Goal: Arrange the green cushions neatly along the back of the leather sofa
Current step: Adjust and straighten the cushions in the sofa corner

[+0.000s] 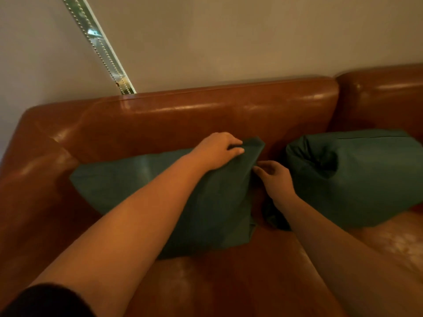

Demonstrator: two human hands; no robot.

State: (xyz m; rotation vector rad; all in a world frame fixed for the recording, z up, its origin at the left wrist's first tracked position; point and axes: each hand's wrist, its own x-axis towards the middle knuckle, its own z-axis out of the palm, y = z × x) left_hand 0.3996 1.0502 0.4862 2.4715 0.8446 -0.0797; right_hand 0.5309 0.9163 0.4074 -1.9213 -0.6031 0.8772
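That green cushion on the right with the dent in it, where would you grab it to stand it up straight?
Probably by its top edge, reaching from the front. The right cushion slumps against the sofa back, its left end caved in, so that end offers little firm to hold; the top seam looks straight and free.

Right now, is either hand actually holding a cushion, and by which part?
The left hand grips the left green cushion by its top right corner. The right hand is at that cushion's right edge; whether it grips cannot be told.
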